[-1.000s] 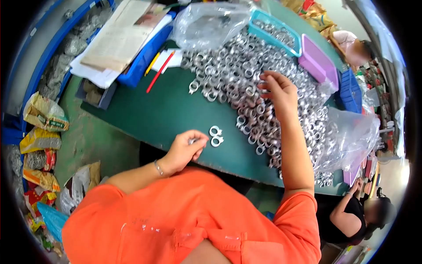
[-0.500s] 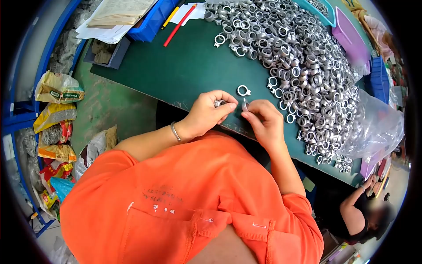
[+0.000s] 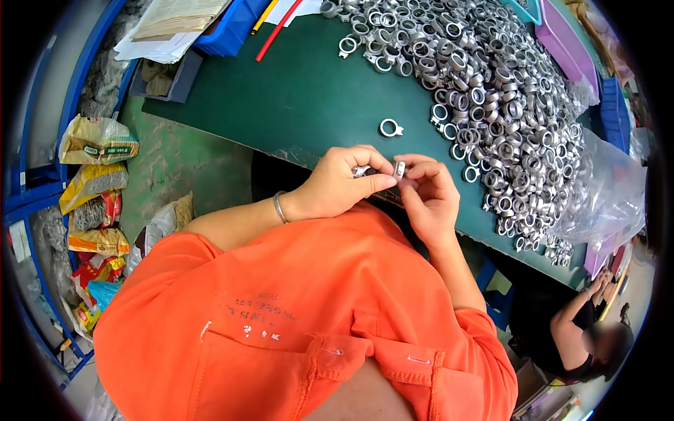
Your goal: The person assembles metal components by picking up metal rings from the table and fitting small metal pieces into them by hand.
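My left hand (image 3: 342, 181) is closed round a metal ring (image 3: 362, 171), partly hidden by its fingers. My right hand (image 3: 430, 196) pinches another metal ring (image 3: 399, 170), held edge-on near the left thumb and fingertips. Both hands are close together over the front edge of the green table (image 3: 281, 105). One loose ring (image 3: 389, 128) with a small lug lies flat on the table just beyond them. To the right and behind spreads a large heap of similar grey rings (image 3: 491, 105).
A red pencil (image 3: 275, 31), a yellow pencil (image 3: 264, 17) and a blue tray with papers (image 3: 232, 31) are at the back left. Clear plastic bags (image 3: 604, 189) and a purple basket (image 3: 565, 42) flank the heap. Another person (image 3: 569, 330) sits at the lower right.
My right hand has come from the heap to beside my left hand and now holds a ring. Of two loose rings on the table, one remains there. The view has shifted.
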Available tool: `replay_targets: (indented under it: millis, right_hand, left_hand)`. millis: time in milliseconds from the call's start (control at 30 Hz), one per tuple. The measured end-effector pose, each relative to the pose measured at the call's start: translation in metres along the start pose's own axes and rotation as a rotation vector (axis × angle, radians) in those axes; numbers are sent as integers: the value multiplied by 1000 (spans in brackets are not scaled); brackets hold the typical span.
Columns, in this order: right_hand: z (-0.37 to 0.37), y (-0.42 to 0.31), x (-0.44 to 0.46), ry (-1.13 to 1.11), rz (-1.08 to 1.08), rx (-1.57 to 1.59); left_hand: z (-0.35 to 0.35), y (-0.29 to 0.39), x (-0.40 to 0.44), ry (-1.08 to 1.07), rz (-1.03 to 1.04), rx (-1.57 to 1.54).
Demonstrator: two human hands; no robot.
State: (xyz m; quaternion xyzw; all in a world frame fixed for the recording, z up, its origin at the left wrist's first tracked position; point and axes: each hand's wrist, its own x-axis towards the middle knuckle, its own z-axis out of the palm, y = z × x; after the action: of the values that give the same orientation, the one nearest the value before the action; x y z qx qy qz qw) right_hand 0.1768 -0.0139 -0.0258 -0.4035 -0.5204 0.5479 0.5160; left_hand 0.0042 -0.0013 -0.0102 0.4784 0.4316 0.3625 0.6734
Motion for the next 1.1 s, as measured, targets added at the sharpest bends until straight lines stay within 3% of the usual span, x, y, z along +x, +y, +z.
replay_targets:
  millis: [67,133,200,267,467,533,567,600,667,733,767,867,967,1000,1100]
  right_hand:
    - [-3,-3,2,-18,-9,-55]
    - [-7,-6,4,33,191,71]
    - [-7,-10,7,63,233,61]
    - [-12,-11,8,-6,395,168]
    - [-6,-13,10,-123,514,211]
    - [6,-10,9,0,61,135]
    - [0,-9,12,-89,-133,-220]
    - [-3,-12,16,-216,-209,-321]
    - [-3,-18,24,-322,-189,-267]
    - [1,-9,39,-165,-301,-519]
    - [6,-10,43,-66,-187,-604]
    - [8,2,52,-95,-306,-1105]
    - [5,-2,51,-64,-269,-1175]
    - [2,-4,49,-50,-249,-1107]
    - [-13,-4,37,-62,46,-505]
  left_hand:
    - [-1,-2,1,4,78,66]
    - [-2,-3,0,-26,113,90]
    - [-3,-2,0,-36,161,143]
    - [-3,-1,0,-45,208,196]
    - [-6,-6,3,-96,365,271]
    - [-4,1,0,8,-130,-96]
    - [-5,1,2,22,-174,-255]
    - [-7,2,3,25,-172,-254]
    - [-12,5,5,5,-452,-676]
    - [-14,-9,6,-8,-442,-663]
    - [-15,-14,6,-32,-393,-640]
    - [-13,-12,4,-41,-317,-619]
    - [-13,-4,3,15,-309,-638]
    - [-14,-2,3,35,-312,-642]
    - [-15,1,3,58,-309,-649]
